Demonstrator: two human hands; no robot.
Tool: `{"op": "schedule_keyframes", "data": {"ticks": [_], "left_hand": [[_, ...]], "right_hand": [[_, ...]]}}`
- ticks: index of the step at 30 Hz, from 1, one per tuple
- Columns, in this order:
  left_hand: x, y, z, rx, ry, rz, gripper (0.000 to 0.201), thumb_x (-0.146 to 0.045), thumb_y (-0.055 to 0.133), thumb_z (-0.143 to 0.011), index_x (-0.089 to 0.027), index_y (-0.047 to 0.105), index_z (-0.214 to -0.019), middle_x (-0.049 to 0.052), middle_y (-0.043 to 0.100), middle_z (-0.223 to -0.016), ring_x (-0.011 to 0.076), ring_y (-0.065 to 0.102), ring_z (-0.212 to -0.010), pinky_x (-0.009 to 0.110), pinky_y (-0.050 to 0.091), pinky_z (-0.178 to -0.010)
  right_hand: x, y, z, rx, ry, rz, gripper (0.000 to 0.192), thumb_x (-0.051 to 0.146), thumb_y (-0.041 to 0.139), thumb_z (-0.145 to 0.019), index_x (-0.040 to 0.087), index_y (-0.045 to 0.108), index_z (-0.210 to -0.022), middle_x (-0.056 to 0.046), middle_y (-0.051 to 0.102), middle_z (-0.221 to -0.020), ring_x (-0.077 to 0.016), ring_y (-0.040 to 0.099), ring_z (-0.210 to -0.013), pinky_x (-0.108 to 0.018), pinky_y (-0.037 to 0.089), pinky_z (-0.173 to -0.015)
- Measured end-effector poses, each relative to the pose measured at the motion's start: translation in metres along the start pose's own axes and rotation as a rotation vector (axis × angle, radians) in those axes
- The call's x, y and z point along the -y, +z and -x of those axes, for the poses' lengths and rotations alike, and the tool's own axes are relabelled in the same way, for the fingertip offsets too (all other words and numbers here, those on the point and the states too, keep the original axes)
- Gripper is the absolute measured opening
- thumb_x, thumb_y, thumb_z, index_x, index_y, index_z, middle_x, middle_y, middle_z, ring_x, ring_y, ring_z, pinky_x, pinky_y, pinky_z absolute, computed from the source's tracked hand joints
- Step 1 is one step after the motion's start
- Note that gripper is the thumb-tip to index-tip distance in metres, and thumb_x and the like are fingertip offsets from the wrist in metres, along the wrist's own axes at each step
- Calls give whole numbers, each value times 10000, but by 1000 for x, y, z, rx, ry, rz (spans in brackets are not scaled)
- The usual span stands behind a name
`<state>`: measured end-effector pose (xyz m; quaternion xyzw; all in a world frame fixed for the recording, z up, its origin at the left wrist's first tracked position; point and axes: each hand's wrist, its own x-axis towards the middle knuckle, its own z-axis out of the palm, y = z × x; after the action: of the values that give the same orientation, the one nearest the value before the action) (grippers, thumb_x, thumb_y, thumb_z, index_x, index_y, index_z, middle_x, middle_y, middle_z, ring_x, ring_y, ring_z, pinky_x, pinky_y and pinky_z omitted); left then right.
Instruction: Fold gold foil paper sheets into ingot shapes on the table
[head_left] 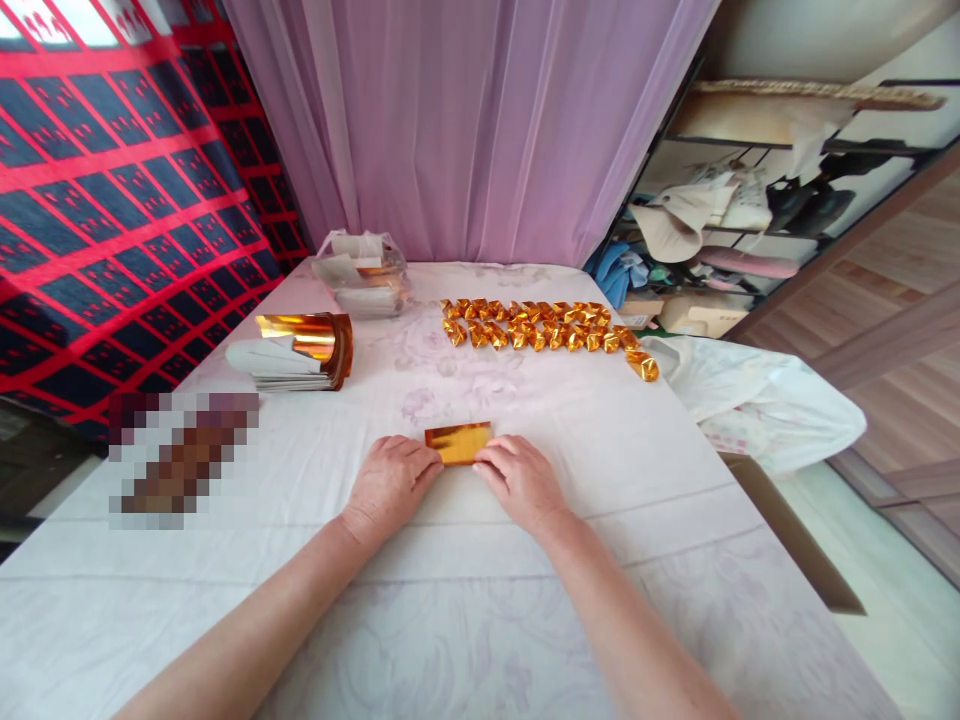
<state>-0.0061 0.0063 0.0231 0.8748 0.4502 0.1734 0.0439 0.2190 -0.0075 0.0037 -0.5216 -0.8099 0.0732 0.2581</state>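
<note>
A small folded sheet of shiny gold foil paper lies on the pale patterned tablecloth, long side across my view. My left hand pinches its near left corner, thumb and fingers together. At the near right corner, my right hand grips it the same way. Beyond, two rows of folded gold foil pieces run across the table, with one piece set off at the right end. To the left stands a curled stack of gold foil sheets with pale backs.
A clear plastic bag of paper stacks sits at the back left. A pixelated patch hides something at the left edge. Purple curtain hangs behind; shelves with shoes and a white plastic bag are right.
</note>
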Motion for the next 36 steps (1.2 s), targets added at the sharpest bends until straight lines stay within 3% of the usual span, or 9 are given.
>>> {"op": "schedule_keyframes", "data": {"ticks": [11,15,20,24,28,36], "left_hand": [[2,8,2,-38,-120,125,132,-270,550,-954,-202,661,-971,28,731,-893,220,651,-831,400,490,-797],[-1,5,3,-79,-39,57,182,-256,490,-981,-199,652,-1039,42,714,-899,219,638,-810,398,505,-756],[-25,-4,8,-236,98,-57,256,-170,508,-962,-186,637,-1182,92,681,-1102,242,612,-1006,411,525,-863],[-46,4,17,-173,246,-28,278,-171,475,-972,-143,634,-1199,82,675,-1232,235,574,-1198,390,479,-1034],[-50,16,23,-61,220,-111,416,-288,425,-1001,-104,534,-1358,114,574,-1411,256,475,-1349,415,425,-1105],[-48,20,27,6,221,-183,592,-477,391,-999,-96,445,-1449,131,477,-1502,271,402,-1408,413,371,-1143]], "right_hand": [[-11,-7,-3,-56,119,-177,143,248,558,-920,232,686,-858,-25,709,-803,-174,650,-770,-294,474,-727],[-9,-5,-4,-80,163,-164,127,238,573,-907,233,670,-825,-7,703,-746,-161,638,-705,-279,450,-682],[-5,-6,-4,-76,153,-107,132,211,582,-901,229,644,-786,3,678,-713,-163,608,-691,-284,416,-665],[-4,-7,-4,-69,138,-90,141,202,574,-906,229,634,-781,4,666,-713,-167,596,-706,-291,407,-678],[-4,-7,-3,-63,145,-87,148,198,568,-906,230,638,-779,-1,664,-726,-167,598,-725,-289,414,-693],[-4,-7,-3,-82,161,-74,133,206,583,-889,230,658,-782,-11,655,-746,-171,601,-746,-286,426,-696]]}}
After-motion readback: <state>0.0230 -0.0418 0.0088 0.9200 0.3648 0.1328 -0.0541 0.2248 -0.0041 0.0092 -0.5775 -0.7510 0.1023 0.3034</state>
